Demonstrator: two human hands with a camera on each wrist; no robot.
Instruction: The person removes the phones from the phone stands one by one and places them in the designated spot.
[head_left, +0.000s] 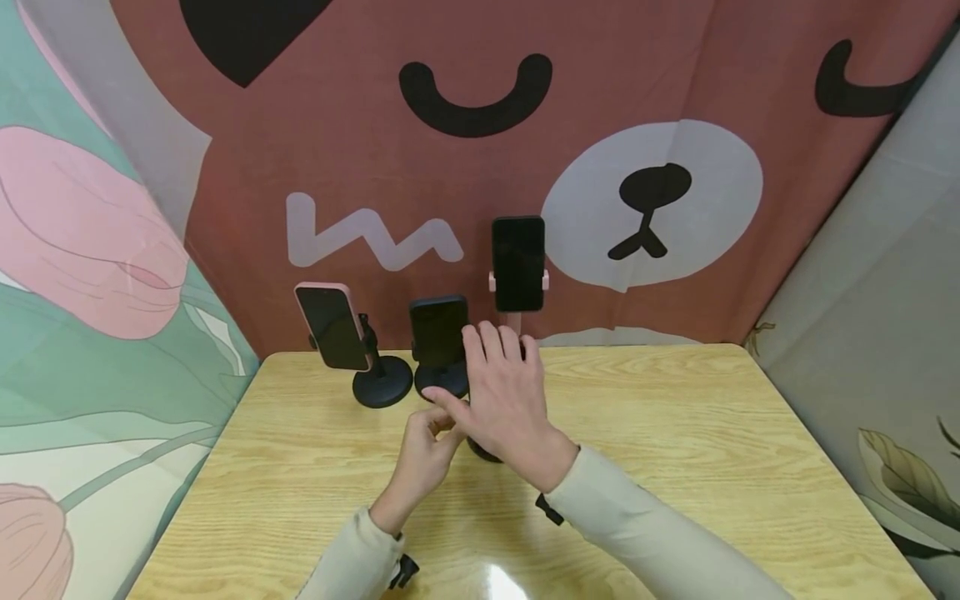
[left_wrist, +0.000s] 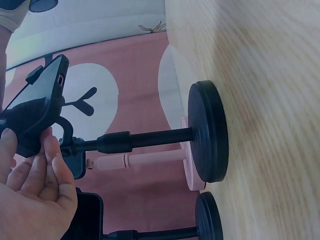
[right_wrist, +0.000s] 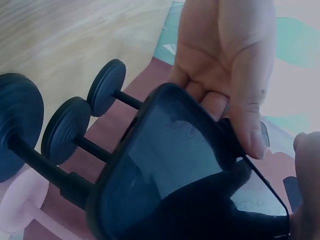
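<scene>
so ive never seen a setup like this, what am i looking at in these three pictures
There's no machine: a person works with a bare left hand and right hand. The wide picture comes from a camera on the head; the two tilted close-ups come from cameras on each wrist. On the wooden table stand three black holders and one pink holder. They carry a pink-edged phone, a middle phone, a rear phone on the pink holder and, nearest the person, a front phone, mostly hidden in the wide picture. The left hand holds the front phone's edge between thumb and fingers; the right hand reaches over its screen, fingers fairly straight.
</scene>
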